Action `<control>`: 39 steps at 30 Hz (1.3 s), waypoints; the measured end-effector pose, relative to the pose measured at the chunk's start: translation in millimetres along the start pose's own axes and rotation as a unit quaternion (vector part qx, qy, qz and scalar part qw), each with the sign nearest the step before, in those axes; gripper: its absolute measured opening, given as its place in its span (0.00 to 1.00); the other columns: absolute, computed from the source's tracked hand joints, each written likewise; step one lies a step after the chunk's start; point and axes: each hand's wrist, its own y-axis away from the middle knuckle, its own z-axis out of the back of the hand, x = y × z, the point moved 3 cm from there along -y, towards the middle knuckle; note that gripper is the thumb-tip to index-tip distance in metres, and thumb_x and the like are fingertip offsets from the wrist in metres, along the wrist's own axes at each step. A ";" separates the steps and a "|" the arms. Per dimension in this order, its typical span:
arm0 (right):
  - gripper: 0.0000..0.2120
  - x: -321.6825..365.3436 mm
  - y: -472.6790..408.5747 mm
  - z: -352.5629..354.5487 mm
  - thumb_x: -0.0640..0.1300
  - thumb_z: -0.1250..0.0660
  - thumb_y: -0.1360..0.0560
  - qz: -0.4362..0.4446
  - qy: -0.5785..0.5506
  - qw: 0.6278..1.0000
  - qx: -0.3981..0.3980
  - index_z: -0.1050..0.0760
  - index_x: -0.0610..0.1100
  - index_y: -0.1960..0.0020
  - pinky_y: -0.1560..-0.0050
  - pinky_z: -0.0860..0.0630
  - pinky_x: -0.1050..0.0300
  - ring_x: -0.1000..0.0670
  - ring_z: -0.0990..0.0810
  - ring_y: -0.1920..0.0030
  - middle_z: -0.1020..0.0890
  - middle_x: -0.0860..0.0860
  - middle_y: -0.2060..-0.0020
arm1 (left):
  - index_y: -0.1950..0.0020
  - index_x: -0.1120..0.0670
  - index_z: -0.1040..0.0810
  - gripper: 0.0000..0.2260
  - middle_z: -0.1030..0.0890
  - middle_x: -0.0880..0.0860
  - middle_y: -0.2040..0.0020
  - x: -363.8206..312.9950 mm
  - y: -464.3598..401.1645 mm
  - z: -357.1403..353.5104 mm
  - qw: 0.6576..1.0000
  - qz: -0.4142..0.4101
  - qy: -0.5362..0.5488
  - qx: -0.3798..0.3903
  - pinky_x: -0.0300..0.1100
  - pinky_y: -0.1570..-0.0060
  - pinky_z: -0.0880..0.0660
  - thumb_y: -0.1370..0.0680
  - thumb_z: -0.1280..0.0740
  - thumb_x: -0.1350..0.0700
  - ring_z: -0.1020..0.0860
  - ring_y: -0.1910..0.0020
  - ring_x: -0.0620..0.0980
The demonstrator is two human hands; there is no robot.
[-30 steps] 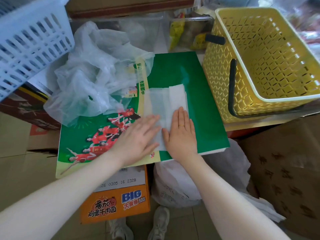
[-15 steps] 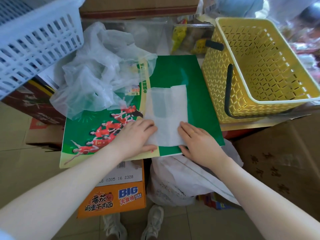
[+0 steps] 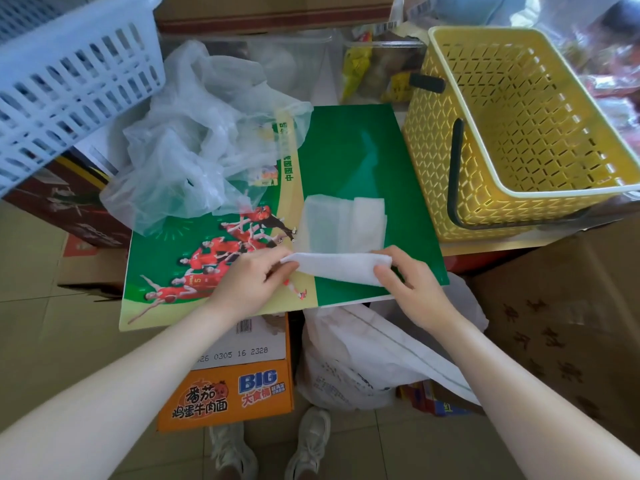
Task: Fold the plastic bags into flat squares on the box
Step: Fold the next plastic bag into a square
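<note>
Two hands work at the near edge of a green box printed with players in red. Far left, a pale blue slotted basket tilts over the back corner, and just right of it a heap of crumpled clear plastic bags lies on the box's rear left part. Below, on the floor, an orange carton shows under the box's front edge, with a pair of light shoes beneath it. The left hand pinches the left end of a white, partly folded plastic bag, fingers and thumb curled on the film. That bag lies flat on the green surface near the box's middle front, its near edge lifted and turned over toward the far side as a raised band. The right hand pinches the right end of the same lifted edge, thumb under and fingers over it. Under the right forearm a white sack stands on the floor. Rightward, a yellow lattice basket with a dark handle sits just beside the box, and brown cardboard fills the near right corner.
</note>
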 end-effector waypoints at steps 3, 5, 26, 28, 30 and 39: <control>0.14 -6.0 6.4 -2.2 0.45 0.31 0.28 0.007 0.025 0.999 0.033 0.25 0.48 0.42 0.51 0.31 0.72 0.58 0.24 0.50 0.20 0.56 0.50 | 0.52 0.55 0.23 0.18 0.25 0.45 0.72 -5.3 17.5 -0.3 0.999 0.008 0.018 -0.041 0.31 0.77 0.40 0.23 0.46 0.45 0.29 0.74 0.41; 0.09 -7.6 2.9 -4.9 0.40 0.32 0.26 0.000 0.014 1.000 0.015 0.21 0.44 0.46 0.55 0.31 0.67 0.57 0.24 0.55 0.18 0.51 0.53 | 0.55 0.47 0.27 0.12 0.31 0.44 0.75 -6.6 22.0 -0.9 0.996 0.030 0.031 -0.073 0.34 0.78 0.41 0.22 0.47 0.45 0.30 0.75 0.44; 0.13 4.1 -42.5 -20.7 0.49 0.48 0.20 -0.227 0.273 0.928 -0.111 0.32 0.42 0.54 0.69 0.38 0.57 0.43 0.29 0.64 0.27 0.45 0.62 | 0.40 0.64 0.33 0.24 0.23 0.64 0.59 -18.0 -20.5 -20.5 0.947 0.100 -0.296 -0.076 0.36 0.80 0.41 0.31 0.28 0.61 0.26 0.76 0.58; 0.13 7.6 -44.7 -22.7 0.48 0.50 0.19 -0.216 0.322 0.916 -0.107 0.32 0.41 0.50 0.68 0.38 0.57 0.43 0.29 0.64 0.28 0.45 0.62 | 0.40 0.61 0.35 0.26 0.26 0.65 0.50 -19.2 -23.4 -19.2 0.927 0.016 -0.351 -0.130 0.47 0.71 0.31 0.35 0.30 0.66 0.24 0.63 0.60; 0.13 10.3 -46.0 -24.0 0.47 0.51 0.19 -0.208 0.354 0.906 -0.101 0.33 0.40 0.47 0.68 0.38 0.57 0.42 0.27 0.62 0.26 0.44 0.61 | 0.38 0.58 0.32 0.23 0.31 0.63 0.38 -24.8 -28.8 -22.0 0.910 -0.092 -0.390 -0.107 0.57 0.47 0.32 0.33 0.40 0.69 0.28 0.44 0.62; 0.08 6.3 -52.2 -26.4 0.43 0.47 0.19 -0.204 0.433 0.871 -0.111 0.35 0.39 0.44 0.74 0.43 0.60 0.43 0.20 0.62 0.20 0.45 0.60 | 0.37 0.62 0.27 0.29 0.31 0.62 0.32 -22.1 -30.0 -40.4 0.930 -0.009 -0.356 0.094 0.46 0.30 0.52 0.25 0.54 0.45 0.32 0.32 0.57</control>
